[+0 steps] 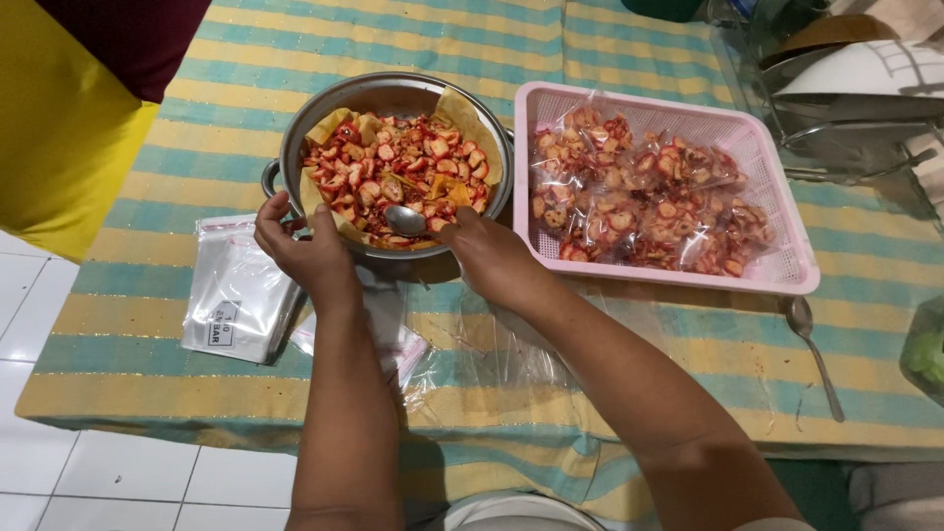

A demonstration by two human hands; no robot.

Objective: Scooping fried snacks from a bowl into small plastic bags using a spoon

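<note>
My left hand point(300, 248) was curled over the near left rim of the metal pot point(393, 93), fingers closed on the edge beside its side handle. My right hand point(489, 254) was closed around the handle of a metal spoon point(405, 220), whose bowl lay on the red-coated snack pieces point(393, 167) near the front of the pot. The pieces sat on a brown paper liner point(462, 113) that rose above the rim.

To scoop well, I judged that the left hand had to steady the pot while the spoon slid under the pieces rather than pressing into the paper, which could tear or fold in.

A stack of empty clear bags point(236, 295) lay flat to the left of my left wrist, and loose clear film point(472, 354) was spread under both forearms.

The pink basket point(787, 265), holding filled bags point(639, 197), stood just beside the pot on the right, their rims almost touching. A second spoon point(814, 354) lay apart on the striped cloth point(639, 49) over the tabletop, below the basket. Open room lay in front of the basket and behind the pot; the near edge of the tabletop ran close under my elbows, and crockery point(846, 74) crowded the far right corner.
</note>
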